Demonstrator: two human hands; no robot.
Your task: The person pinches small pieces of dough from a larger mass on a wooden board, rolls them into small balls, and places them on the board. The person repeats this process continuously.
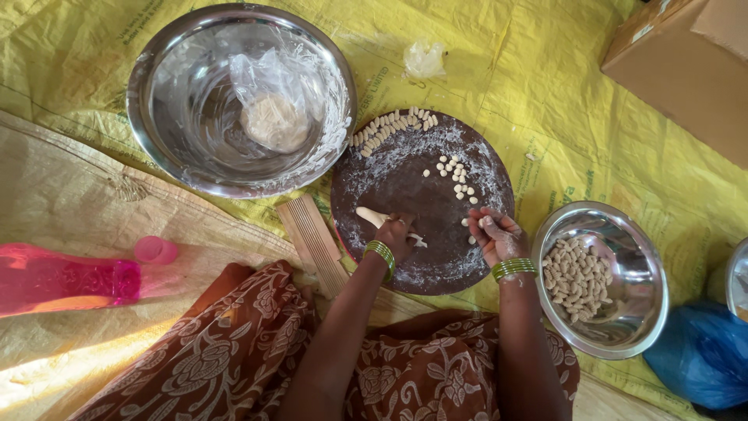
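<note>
Mid-step of pinching bits off dough roll (372, 217) on floured round board (421, 201): left hand (396, 234) closed on roll's near end, right hand (494, 234) just beside, fingertips pinched on small piece (487, 221); next probably needed piece shaped, dropped with pieces (458, 178) or into bowl (647, 257).

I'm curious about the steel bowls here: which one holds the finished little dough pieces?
The small bowl beside the right hand. It is heaped with shaped pieces, whereas the big bowl holds only a plastic-covered dough lump.
</note>
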